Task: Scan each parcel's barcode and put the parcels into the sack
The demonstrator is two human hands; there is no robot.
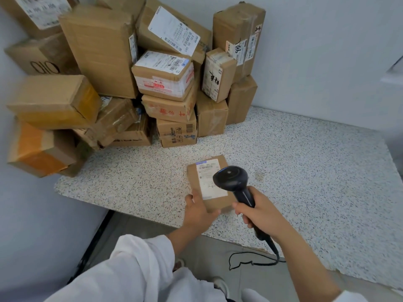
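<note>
Parcel: a small brown parcel [196, 178] lies flat on the speckled table [305, 171], close to the near edge, white shipping label [208, 172] face up with its barcode at the far end.
Left hand: the left hand [198, 211] comes in from six o'clock and grips the parcel's near-left corner, fingers down the left side, thumb along the near edge.
Right hand: the right hand [259, 212] is wrapped tight round the handle of the black scanner [231, 177].
Scanner: its head hangs over the parcel's three o'clock edge and covers part of the label; whether it touches the parcel I cannot tell.
Cable: a black cable [250, 261] trails from the handle's base toward six o'clock.
Pile: a heap of cardboard boxes [104, 51] rises from ten to twelve o'clock of the parcel, against the wall, well apart from it.
</note>
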